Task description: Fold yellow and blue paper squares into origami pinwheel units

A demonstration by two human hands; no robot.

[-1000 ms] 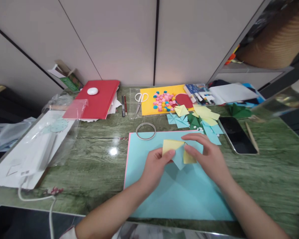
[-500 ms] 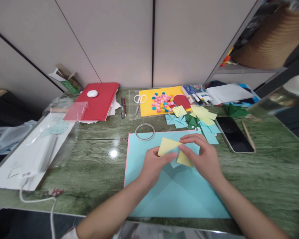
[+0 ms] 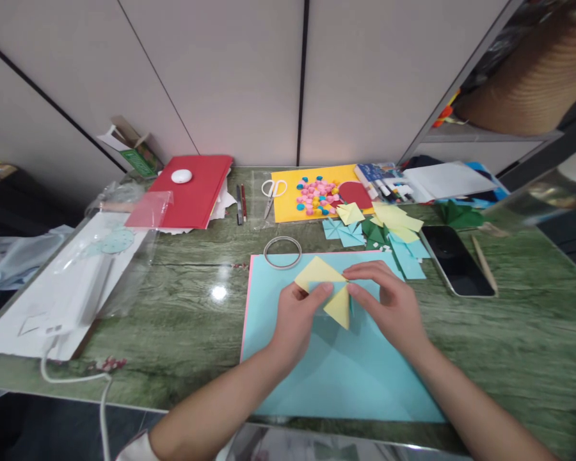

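Observation:
Above a light blue sheet [image 3: 350, 374] I hold a folded yellow paper [image 3: 319, 271], with a triangular flap hanging down and a bit of light blue paper showing in its folds. My left hand [image 3: 297, 314] grips its left side, thumb on top and fingers mostly hidden beneath. At the right corner, the thumb and fingertips of my right hand [image 3: 388, 298] close in a pinch. A silvery ring [image 3: 282, 267] rests on the sheet's far left edge. Beyond my right hand lie folded light blue papers [image 3: 409, 261] and yellow papers [image 3: 397, 221].
White-handled scissors [image 3: 271, 200] lie beside a yellow sheet [image 3: 285, 212] bearing pink, blue and yellow paper balls [image 3: 315, 194]. A phone [image 3: 457, 261] and a wooden stick [image 3: 484, 264] are at right. A red folder [image 3: 187, 203] and a white power strip [image 3: 87, 291] sit at left.
The yellow paper has turned in my hands: its lower flap has swung left and now points down. My right thumb has shifted slightly lower at the corner. The view has shifted slightly.

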